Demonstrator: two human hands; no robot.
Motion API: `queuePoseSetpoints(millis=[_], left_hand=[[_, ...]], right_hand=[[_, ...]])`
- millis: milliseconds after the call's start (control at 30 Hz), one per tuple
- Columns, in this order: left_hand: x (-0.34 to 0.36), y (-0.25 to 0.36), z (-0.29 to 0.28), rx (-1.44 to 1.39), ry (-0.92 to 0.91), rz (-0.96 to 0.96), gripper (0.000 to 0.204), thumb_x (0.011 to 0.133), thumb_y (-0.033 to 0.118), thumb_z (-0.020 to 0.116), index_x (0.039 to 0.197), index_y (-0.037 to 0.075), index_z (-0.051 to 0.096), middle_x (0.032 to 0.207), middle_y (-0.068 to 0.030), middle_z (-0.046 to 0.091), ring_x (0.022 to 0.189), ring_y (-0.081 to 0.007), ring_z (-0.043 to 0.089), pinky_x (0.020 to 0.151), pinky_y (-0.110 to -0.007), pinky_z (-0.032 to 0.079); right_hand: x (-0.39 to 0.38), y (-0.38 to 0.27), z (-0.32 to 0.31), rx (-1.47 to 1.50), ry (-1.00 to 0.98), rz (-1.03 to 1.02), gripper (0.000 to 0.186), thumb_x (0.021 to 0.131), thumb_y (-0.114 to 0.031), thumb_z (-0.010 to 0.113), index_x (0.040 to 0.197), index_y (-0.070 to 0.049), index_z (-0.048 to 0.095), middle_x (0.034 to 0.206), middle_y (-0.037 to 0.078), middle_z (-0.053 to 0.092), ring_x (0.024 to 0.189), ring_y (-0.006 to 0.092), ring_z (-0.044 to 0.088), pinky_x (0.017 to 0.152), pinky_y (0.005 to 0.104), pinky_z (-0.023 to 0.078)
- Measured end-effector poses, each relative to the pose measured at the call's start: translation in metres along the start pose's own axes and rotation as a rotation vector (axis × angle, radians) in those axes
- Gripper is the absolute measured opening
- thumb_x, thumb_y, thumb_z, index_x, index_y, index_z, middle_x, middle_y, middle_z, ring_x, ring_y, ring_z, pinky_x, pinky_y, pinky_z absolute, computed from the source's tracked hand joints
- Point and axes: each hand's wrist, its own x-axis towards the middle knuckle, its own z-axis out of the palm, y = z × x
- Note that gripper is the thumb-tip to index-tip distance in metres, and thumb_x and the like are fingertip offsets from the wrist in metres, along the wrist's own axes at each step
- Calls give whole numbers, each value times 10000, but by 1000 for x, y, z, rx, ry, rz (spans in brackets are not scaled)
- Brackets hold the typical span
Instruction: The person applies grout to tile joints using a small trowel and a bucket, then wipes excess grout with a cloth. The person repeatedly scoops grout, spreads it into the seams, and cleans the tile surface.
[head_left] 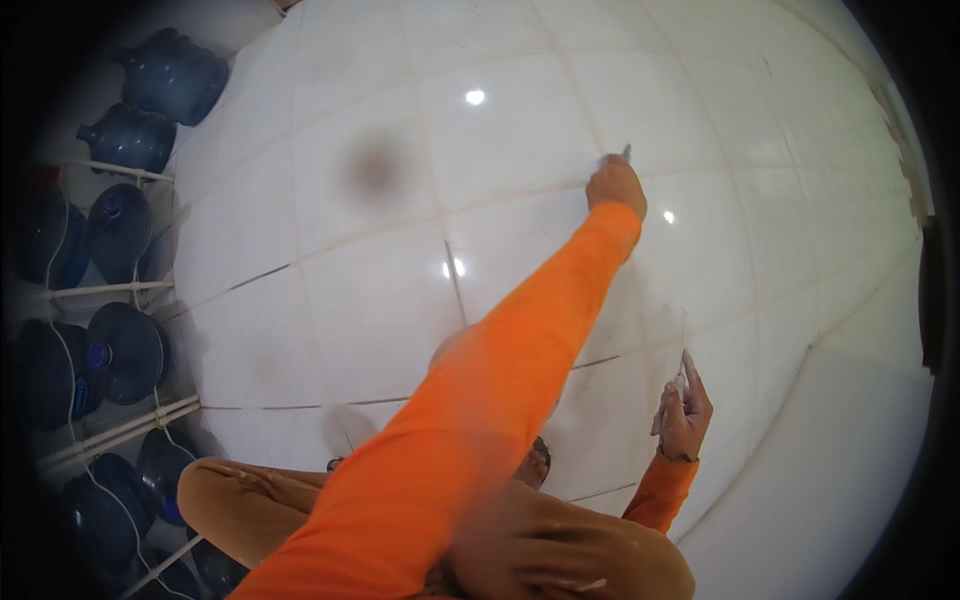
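Observation:
My left arm, in an orange sleeve, reaches far forward over the white tiled floor [510, 110]. At its end my left hand [615, 184] is closed, low over a tile joint. A small greyish tip [627, 153] pokes out beyond its fingers; its kind is too small to tell. Nearer on the right, my right hand [684, 418] is closed around a crumpled whitish thing [664, 405], its index finger stretched forward. Most joints are pale and filled-looking, while a few stretches, such as the dark joint [455, 280], look like narrow gaps.
Along the left stands a white rack [110, 292] with several large blue water bottles [125, 228]. Two more bottles [175, 77] lie at the far left. My bent knees in brown trousers [590, 545] and a foot [537, 465] are close below. A white wall [810, 450] borders the right side.

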Motion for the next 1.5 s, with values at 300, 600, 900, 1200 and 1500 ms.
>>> queuePoseSetpoints(millis=[300, 600, 900, 1200, 1500], left_hand=[[-73, -147, -91, 51, 147, 254, 593, 914, 85, 539, 1503, 120, 477, 1247, -230, 670, 1074, -437, 665, 954, -497, 537], [-72, -348, -296, 220, 308, 13, 504, 937, 172, 558, 1435, 101, 579, 1133, -171, 731, 946, -304, 715, 867, -400, 554], [-52, -285, -280, 352, 188, 202, 421, 959, 134, 583, 1379, 135, 612, 1177, -213, 709, 1077, -414, 667, 915, -488, 527], [101, -226, -264, 521, 38, 267, 403, 959, 135, 590, 1355, 171, 657, 1192, -163, 724, 1085, -355, 673, 938, -454, 532], [26, -242, -234, 620, -49, 403, 476, 881, 107, 602, 1318, 269, 698, 1063, -152, 750, 943, -361, 698, 854, -454, 558]], right_hand=[[-12, 5, 27, 8, -66, -25, 519, 995, -99, 592, 1487, 36, 495, 634, -42, 500, 457, 32, 411, 412, 219, 370], [-18, 2, 56, -80, -164, -61, 514, 982, -93, 600, 1481, 2, 524, 690, -45, 501, 515, 36, 427, 451, 221, 385], [-16, -2, 69, -197, -171, -46, 516, 960, -69, 600, 1470, -8, 547, 744, -26, 547, 528, 54, 442, 473, 234, 396], [-3, 6, 61, -297, -137, 28, 504, 953, -71, 599, 1449, 10, 562, 1037, 95, 717, 580, 49, 476, 505, 224, 417], [4, 8, 74, -247, -161, 2, 504, 956, -65, 599, 1450, 24, 551, 1077, 116, 731, 610, 59, 504, 549, 228, 461]])
